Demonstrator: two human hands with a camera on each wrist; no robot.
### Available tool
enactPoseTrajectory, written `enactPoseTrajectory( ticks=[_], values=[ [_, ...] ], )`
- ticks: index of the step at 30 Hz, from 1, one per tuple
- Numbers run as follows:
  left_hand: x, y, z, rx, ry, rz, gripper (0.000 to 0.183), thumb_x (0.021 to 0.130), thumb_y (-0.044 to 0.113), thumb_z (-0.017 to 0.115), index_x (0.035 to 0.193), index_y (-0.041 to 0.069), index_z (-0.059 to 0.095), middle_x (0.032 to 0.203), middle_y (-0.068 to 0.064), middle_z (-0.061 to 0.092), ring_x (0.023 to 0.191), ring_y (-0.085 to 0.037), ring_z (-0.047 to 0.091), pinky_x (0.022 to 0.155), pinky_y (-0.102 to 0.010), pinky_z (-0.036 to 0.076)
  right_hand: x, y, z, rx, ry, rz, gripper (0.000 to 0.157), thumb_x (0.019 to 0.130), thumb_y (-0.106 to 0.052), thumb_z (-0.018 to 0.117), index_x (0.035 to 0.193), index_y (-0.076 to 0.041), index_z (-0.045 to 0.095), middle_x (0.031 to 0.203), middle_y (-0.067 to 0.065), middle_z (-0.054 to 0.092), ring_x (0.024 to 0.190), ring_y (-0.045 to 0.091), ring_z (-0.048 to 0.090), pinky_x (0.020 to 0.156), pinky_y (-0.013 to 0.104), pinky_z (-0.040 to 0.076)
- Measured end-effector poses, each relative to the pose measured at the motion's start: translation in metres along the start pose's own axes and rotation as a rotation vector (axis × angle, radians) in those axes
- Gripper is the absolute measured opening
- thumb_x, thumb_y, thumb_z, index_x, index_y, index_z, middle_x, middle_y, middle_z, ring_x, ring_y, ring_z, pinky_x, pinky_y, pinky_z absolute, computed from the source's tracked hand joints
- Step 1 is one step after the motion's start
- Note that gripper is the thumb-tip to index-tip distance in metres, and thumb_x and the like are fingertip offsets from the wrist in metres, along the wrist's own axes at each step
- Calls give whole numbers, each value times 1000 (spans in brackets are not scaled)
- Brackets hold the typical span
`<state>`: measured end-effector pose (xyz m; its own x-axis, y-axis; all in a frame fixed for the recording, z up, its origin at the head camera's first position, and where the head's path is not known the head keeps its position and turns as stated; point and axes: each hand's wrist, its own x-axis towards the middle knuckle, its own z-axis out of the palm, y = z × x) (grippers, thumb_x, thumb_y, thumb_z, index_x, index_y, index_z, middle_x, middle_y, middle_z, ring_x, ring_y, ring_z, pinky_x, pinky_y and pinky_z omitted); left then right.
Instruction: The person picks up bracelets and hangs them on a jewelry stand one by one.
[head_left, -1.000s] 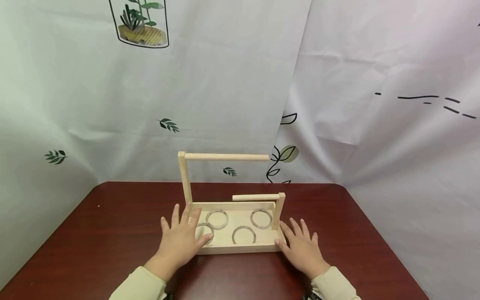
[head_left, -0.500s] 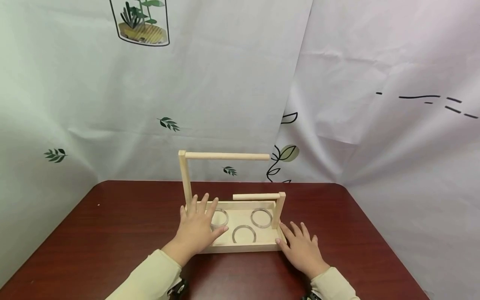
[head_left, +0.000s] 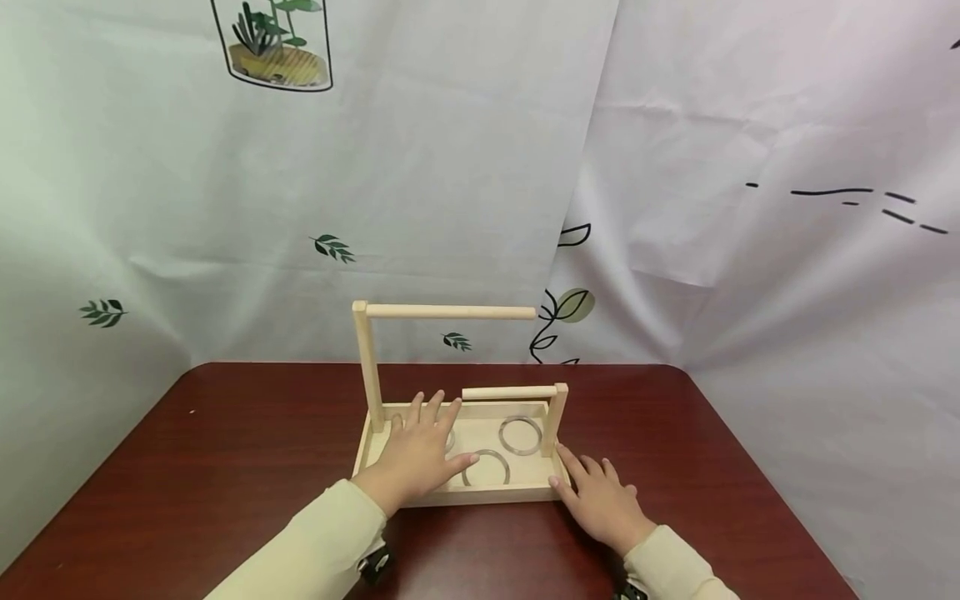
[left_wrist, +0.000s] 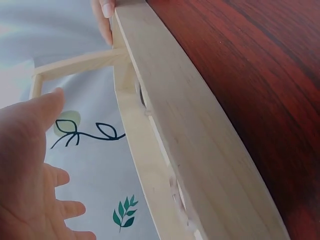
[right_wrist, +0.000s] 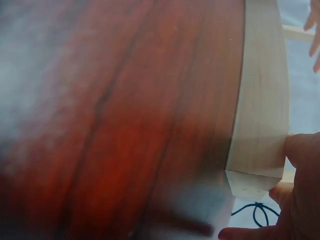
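Observation:
A shallow wooden tray [head_left: 495, 496] lies on the table, with clear rings in it. One ring [head_left: 521, 417] is at the back right, another ring [head_left: 507, 468] nearer the front; a third is mostly hidden. My left hand [head_left: 420, 454] spreads its fingers over the tray's left part, holding nothing. The left wrist view shows its thumb and fingers apart from the tray wall [left_wrist: 175, 120]. At the tray's right end my right hand [head_left: 603, 504] touches the corner with thumb and index finger, the other fingers loose. The right wrist view has that thumb against the wall [right_wrist: 260, 100].
A tall wooden post [head_left: 367, 367] rises at the tray's left end, with a long bar [head_left: 450, 312] reaching right. A shorter post [head_left: 553, 421] at the right end carries a bar [head_left: 510, 392] pointing left. Behind the dark red table [head_left: 225, 450] hangs a printed cloth [head_left: 450, 167].
From the tray's left edge, my left hand has moved right over the tray, covering the left rings. My right hand has stayed at the right corner. The tray has hardly moved.

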<state>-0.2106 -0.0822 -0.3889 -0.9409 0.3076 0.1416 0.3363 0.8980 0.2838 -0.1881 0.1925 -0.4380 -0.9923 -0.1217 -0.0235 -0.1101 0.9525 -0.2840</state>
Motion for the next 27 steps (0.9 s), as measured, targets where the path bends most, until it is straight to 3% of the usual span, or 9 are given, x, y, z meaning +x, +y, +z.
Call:
enactPoseTrajectory(
  ticks=[10,21,27],
  values=[
    [13,6,2,11,-66,48,77,88,55,61,147,9,40,152,-20,31,141,-45,23,104,-68,25,-1,0,2,14,-7,-1,58,99,-51,44,150,-26,36,133,20,52,123,56,42,79,74,37],
    [20,17,7,-33,-161,77,75,88,50,64,146,7,41,150,-22,34,138,-46,28,104,-64,29,0,-2,4,53,-35,-2,58,101,-46,42,152,-19,33,135,27,47,124,60,37,78,71,42],
    [25,24,12,-42,-212,96,73,86,46,67,142,4,46,145,-23,41,135,-45,34,103,-58,35,-1,-3,3,73,-40,-17,57,102,-42,42,151,-15,33,134,32,45,123,63,35,85,69,41]
  ],
)
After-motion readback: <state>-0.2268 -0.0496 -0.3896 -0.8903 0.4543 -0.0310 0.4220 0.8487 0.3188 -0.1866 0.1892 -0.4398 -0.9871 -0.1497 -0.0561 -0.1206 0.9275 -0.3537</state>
